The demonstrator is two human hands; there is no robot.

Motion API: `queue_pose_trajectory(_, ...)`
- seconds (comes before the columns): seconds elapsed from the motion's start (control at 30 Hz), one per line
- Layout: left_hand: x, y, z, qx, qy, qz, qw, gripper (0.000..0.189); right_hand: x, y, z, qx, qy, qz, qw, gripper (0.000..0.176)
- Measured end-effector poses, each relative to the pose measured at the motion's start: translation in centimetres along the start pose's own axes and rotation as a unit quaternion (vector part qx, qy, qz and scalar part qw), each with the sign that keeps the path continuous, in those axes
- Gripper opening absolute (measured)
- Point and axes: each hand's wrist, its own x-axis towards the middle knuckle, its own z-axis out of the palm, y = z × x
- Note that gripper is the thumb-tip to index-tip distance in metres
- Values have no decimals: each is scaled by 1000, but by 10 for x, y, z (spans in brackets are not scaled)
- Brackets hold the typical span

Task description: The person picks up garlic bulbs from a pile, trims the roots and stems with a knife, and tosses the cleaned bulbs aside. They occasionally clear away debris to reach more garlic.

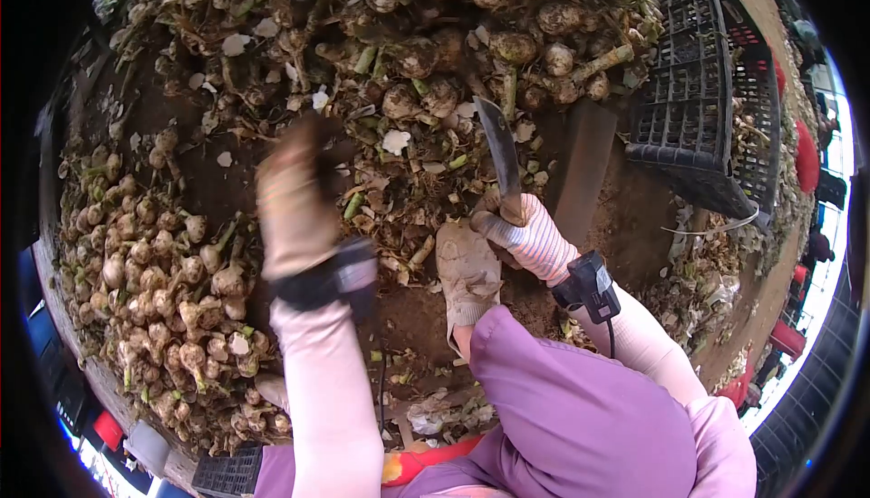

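Across the top of the view, from 11 to 1 o'clock, lies a heap of earthy bulbs [562, 18] with thick stems, while a spread of smaller, paler bulbs [154, 280] covers the ground around 8 and 9 o'clock. Between them and just right of centre, the person's right hand [521, 231] has its fingers wrapped round the handle of a knife [501, 149], whose blade points between 11 and 12 o'clock. The left hand [299, 194], toward 10 o'clock, is smeared by motion — whether its fingers are spread, pressed together or pinching something, one cannot tell.

The likeliest trouble is a cut: the bare blade stands up near the left hand's reach, and a quick swing of either arm could bring the two together. A slip downward might also nick the pale shoe [468, 267], which sits just beside the gripping fingers toward 8 o'clock. The cable [613, 339] hanging from the right wrist device [594, 285] could snag on the clothing.

The bulbs look round and knobbly, crusted with dirt, their stem stubs stiff and greenish. Flat, papery scraps [396, 142] litter the middle. The blade is dark metal, narrow and slightly curved; the right sleeve end is striped knit. At 2 o'clock a black crate [684, 72] of rigid lattice — probably plastic — stands tilted.
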Motion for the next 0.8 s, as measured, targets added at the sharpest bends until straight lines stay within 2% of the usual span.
queue_pose_trajectory(0.03,11,-16,30,49,24,-20,998,31,1,1,-1,-8,7,2,1000,13)
queue_pose_trajectory(0.07,44,-62,45,98,-36,66,992,43,0,5,-1,-14,14,7,1000,13)
queue_pose_trajectory(0.1,56,-79,59,467,32,118,876,57,-2,7,-1,-13,18,14,1000,13)
queue_pose_trajectory(0.13,42,-56,79,581,33,76,809,65,-3,7,-3,-6,17,15,1000,12)
queue_pose_trajectory(0.2,41,-35,86,645,-76,12,760,66,-3,4,-6,9,15,12,1000,11)
queue_pose_trajectory(0.23,37,-33,82,646,-78,13,759,66,-3,5,-7,11,16,13,1000,11)
queue_pose_trajectory(0.3,21,-29,59,645,-202,-5,737,70,-2,9,-6,-20,20,-37,999,11)
queue_pose_trajectory(0.4,0,-68,14,628,-144,20,764,79,-5,8,-5,31,-1,-8,999,12)
queue_pose_trajectory(0.47,-14,-72,3,617,-121,35,777,78,-4,13,-6,-2,2,0,1000,12)
queue_pose_trajectory(0.53,-23,-57,11,664,-203,85,715,73,-4,15,-5,-39,8,0,999,13)
queue_pose_trajectory(0.57,-22,-58,17,689,-231,78,682,70,-4,16,-5,-38,0,-14,999,14)
queue_pose_trajectory(0.67,-25,-53,28,706,-216,81,670,67,-5,15,-4,-48,-2,-25,999,16)
queue_pose_trajectory(0.7,-23,-51,29,654,-212,50,725,66,-5,16,-4,-57,2,-22,998,17)
queue_pose_trajectory(0.73,-24,-56,24,655,-212,50,724,66,-4,16,-2,-55,2,-22,998,17)
queue_pose_trajectory(0.8,-21,-74,9,541,-119,156,818,63,-2,16,-2,-166,38,-53,984,18)
